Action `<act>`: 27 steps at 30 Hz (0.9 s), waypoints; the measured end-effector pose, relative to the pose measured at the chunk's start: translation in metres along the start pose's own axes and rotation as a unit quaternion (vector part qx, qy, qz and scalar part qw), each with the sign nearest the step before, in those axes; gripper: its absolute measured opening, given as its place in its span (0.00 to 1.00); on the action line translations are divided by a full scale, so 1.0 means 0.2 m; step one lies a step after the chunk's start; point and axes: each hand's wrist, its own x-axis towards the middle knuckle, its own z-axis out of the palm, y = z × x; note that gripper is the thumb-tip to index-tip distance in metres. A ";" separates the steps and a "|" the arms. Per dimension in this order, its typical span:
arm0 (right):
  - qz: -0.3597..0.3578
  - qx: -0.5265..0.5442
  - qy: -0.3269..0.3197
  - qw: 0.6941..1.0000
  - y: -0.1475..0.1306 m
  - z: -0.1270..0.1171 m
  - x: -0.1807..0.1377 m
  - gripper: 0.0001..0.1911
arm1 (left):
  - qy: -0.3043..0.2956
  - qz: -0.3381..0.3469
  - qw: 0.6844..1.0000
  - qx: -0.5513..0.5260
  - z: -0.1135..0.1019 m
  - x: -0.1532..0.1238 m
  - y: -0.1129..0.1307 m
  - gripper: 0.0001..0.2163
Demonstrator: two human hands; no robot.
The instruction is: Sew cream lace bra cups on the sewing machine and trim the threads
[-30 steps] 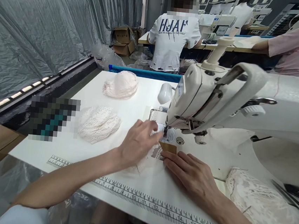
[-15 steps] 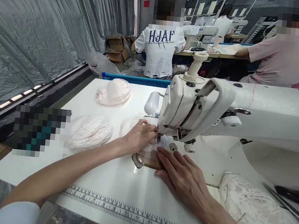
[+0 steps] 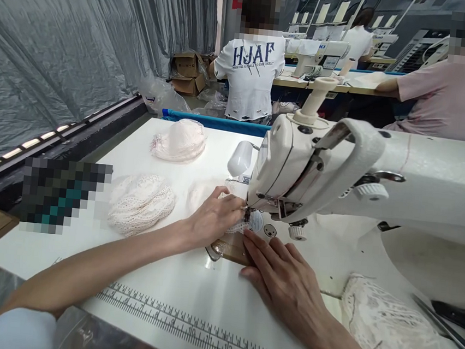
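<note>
A white sewing machine (image 3: 295,164) stands over the worktop, its presser foot and needle area (image 3: 247,214) low on the left end. Beside that foot my left hand (image 3: 217,217) is closed, fingers bent and pressed on a piece of white lace fabric (image 3: 238,227); its fingertips are partly hidden behind the machine head. Some of the pale fabric spreads out behind this hand. My right hand (image 3: 284,275) lies flat with fingers stretched out, its index fingertip at the near edge of the lace. Under the fingers sits a brownish plate (image 3: 229,251) in the tabletop.
On the left lie a lace bundle (image 3: 141,204) and a pale pink fabric cup (image 3: 179,140). More lace (image 3: 391,321) and scissors (image 3: 448,324) are at the right. A ruler strip (image 3: 201,330) runs along the front edge. Co-workers sit beyond, one in a white shirt (image 3: 250,77).
The view has shifted slightly, so the machine appears a little further right. My left hand has turned slightly and moved a touch nearer the presser foot. My right hand stays nearly in place.
</note>
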 end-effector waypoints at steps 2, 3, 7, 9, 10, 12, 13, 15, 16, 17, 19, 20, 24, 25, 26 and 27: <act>-0.003 0.013 0.004 1.000 0.00 -0.01 0.00 0.21 | -0.012 0.012 1.000 0.015 -0.03 -0.03 0.07 0.08; -0.005 0.018 0.008 1.000 0.00 -0.01 -0.01 0.20 | -0.016 0.018 0.999 0.021 -0.04 -0.05 0.10 0.09; -0.005 0.037 0.020 0.999 0.00 -0.02 -0.01 0.17 | -0.014 0.028 0.999 0.035 -0.05 -0.08 0.16 0.09; -0.001 0.041 0.020 0.999 0.00 -0.02 0.00 0.17 | -0.011 0.029 0.999 0.034 -0.04 -0.09 0.16 0.09; 0.000 0.042 0.019 0.999 0.00 -0.02 0.00 0.17 | -0.010 0.029 0.999 0.034 -0.04 -0.09 0.15 0.09; 0.000 0.041 0.016 0.999 0.00 -0.02 0.00 0.16 | -0.007 0.029 0.999 0.036 -0.04 -0.09 0.15 0.09; 0.000 0.040 0.016 0.999 0.00 -0.02 0.00 0.16 | -0.006 0.029 0.999 0.037 -0.04 -0.09 0.15 0.09; 0.001 0.039 0.014 0.999 0.00 -0.02 0.01 0.15 | -0.004 0.030 0.999 0.040 -0.04 -0.09 0.15 0.10; 0.003 0.038 0.014 0.999 0.00 -0.02 0.01 0.15 | -0.004 0.031 0.999 0.041 -0.04 -0.09 0.15 0.10; 0.005 0.038 0.014 0.999 0.00 -0.02 0.01 0.15 | -0.005 0.031 0.999 0.043 -0.04 -0.09 0.15 0.10; 0.007 0.036 0.017 0.999 0.00 -0.01 0.01 0.16 | -0.008 0.031 0.998 0.045 -0.04 -0.09 0.15 0.09; 0.007 0.034 0.018 0.999 0.00 -0.01 0.01 0.16 | -0.009 0.030 0.998 0.046 -0.04 -0.09 0.14 0.09; 0.011 0.026 0.014 0.999 0.00 0.00 0.01 0.16 | -0.016 0.020 0.999 0.047 -0.03 -0.08 0.12 0.10; 0.011 0.024 0.011 1.000 0.00 0.00 0.01 0.17 | -0.018 0.016 0.999 0.045 -0.03 -0.08 0.11 0.11; 0.011 0.021 0.008 1.000 0.00 0.00 0.01 0.17 | -0.022 0.013 0.999 0.042 -0.03 -0.08 0.11 0.11; 0.011 0.018 0.006 1.000 0.00 0.00 0.01 0.18 | -0.025 0.010 0.999 0.040 -0.02 -0.08 0.09 0.11</act>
